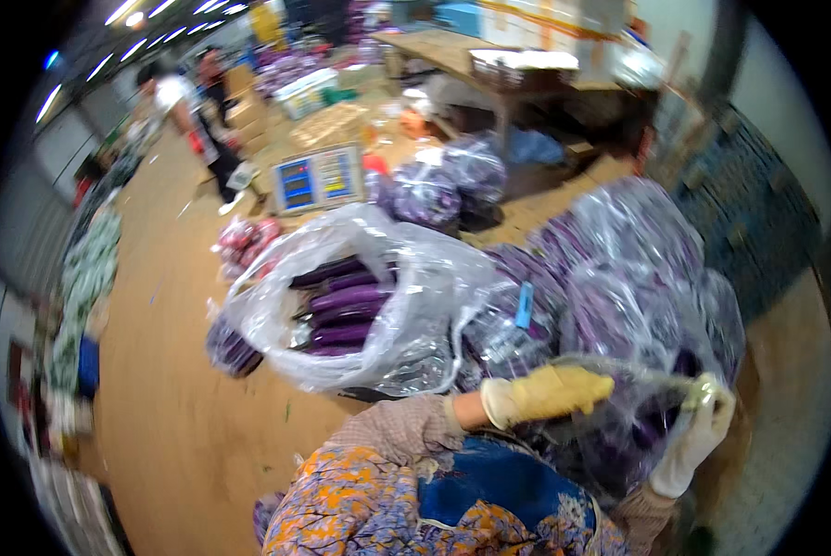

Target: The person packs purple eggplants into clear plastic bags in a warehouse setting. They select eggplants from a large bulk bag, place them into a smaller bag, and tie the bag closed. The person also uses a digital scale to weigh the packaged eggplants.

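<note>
My left hand [551, 396], in a yellow work glove, reaches across a clear plastic bag [617, 452] with its fingers stretched to the right. Blur hides whether they grip the film. On the far side of the opening, my right hand [700, 424], in a pale glove, pinches the bag's edge, which is pulled into a taut strip. Purple eggplants [648, 427] show through the film. To the left stands a larger white plastic bag [422, 278], its mouth wide, with long purple eggplants [349, 306] stacked inside.
Filled bags of eggplants [624, 229] are piled in front and to the right. Beyond the white bag are a digital scale [318, 179] and a wooden table [436, 52]. A person [186, 111] bends over farther back. One small bundle [231, 347] lies on the brown floor [179, 417].
</note>
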Action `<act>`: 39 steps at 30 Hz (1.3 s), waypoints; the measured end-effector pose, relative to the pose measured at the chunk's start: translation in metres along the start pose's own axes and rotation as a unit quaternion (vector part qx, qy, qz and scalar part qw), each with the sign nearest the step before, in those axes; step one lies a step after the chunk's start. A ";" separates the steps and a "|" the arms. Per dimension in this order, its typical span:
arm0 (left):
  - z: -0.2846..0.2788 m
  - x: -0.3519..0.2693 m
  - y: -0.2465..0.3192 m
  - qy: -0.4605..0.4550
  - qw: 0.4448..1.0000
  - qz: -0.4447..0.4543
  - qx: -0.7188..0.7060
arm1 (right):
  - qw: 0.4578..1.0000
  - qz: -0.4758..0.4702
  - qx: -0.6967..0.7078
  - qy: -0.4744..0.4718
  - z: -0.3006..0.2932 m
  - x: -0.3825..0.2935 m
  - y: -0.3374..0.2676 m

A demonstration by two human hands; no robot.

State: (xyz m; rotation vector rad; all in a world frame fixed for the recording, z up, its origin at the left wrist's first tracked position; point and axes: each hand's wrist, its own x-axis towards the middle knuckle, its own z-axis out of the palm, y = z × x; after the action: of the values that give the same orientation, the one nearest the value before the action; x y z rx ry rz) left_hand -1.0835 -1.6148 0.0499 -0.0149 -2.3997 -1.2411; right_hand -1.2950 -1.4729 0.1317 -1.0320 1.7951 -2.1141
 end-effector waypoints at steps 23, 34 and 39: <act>0.135 0.049 -0.134 -0.215 0.928 -0.245 -0.181 | 0.427 0.087 -0.723 0.535 -0.335 -0.348 -0.130; 0.121 0.059 -0.133 -0.245 0.930 -0.247 -0.116 | 0.358 0.569 -0.622 0.401 -0.475 -0.499 -0.045; 0.099 0.049 -0.109 -0.161 0.948 -0.238 -0.140 | 0.372 0.583 -0.597 0.407 -0.502 -0.514 -0.008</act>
State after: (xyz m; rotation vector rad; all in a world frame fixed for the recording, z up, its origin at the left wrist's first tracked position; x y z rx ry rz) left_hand -1.1871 -1.6120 -0.0658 0.3189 -2.5647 -1.9249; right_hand -1.2147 -0.7888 -0.0723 1.4434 2.8003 0.0232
